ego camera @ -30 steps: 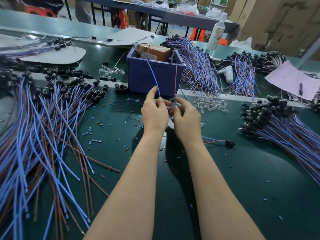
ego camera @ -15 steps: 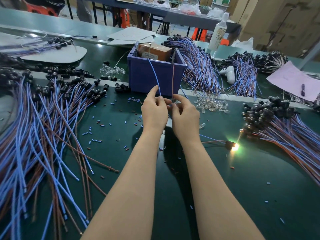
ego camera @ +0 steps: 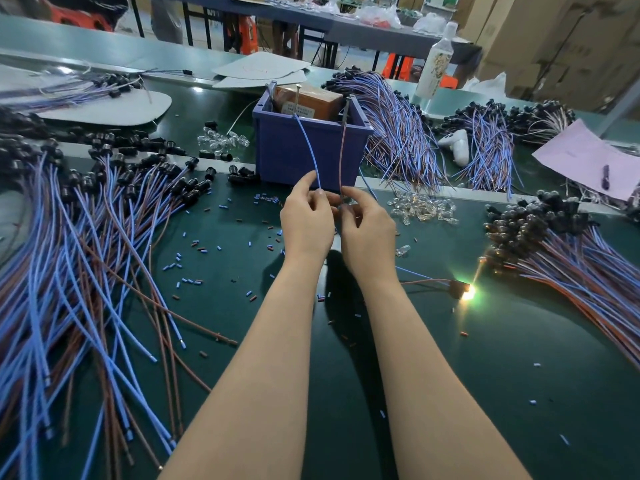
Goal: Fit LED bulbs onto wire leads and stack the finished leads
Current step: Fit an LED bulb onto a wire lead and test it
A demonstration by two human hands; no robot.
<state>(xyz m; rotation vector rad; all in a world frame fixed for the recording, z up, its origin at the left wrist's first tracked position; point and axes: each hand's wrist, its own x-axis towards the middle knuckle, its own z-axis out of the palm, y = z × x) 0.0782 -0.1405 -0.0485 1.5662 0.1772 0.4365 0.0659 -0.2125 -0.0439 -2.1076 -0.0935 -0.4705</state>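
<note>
Left hand (ego camera: 306,220) pinches the blue wire (ego camera: 308,147); right hand (ego camera: 369,233) pinches the brown wire (ego camera: 342,157). Both wires rise near-upright from the fingertips to the rim of the bin (ego camera: 294,157) just beyond the hands. The bulb (ego camera: 465,292) lies on the desk (ego camera: 485,375) right of the right hand, pointing right and glowing yellow-green. The wire run beneath the palms is hidden. The upper wire tips are hard to make out.

Blue bin (ego camera: 304,157) on the bench (ego camera: 485,375) holds a brown box (ego camera: 311,102). White bottle (ego camera: 437,64) stands beyond; pen (ego camera: 605,176) lies on pink paper (ego camera: 575,157).
</note>
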